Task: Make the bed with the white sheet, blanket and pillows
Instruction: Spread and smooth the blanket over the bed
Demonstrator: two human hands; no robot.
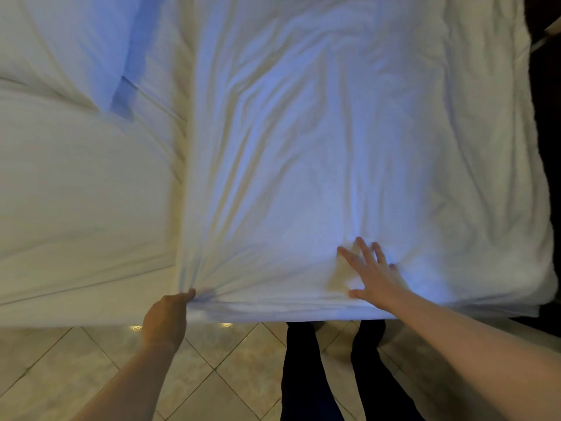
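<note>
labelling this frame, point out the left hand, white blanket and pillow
left hand (167,314): head view, back of hand
white blanket (303,132): head view, wrinkled middle
pillow (60,41): head view, top face

No text, label, brand or number legible: white sheet (303,147) plain, floor tiles (236,375) unmarked.

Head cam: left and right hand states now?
Left hand: grips near edge of the white blanket.
Right hand: open, fingers spread, pressing flat on the blanket.

Wrinkled white blanket (318,147) spread on bed (76,202), pillow (60,41) upper left
</note>
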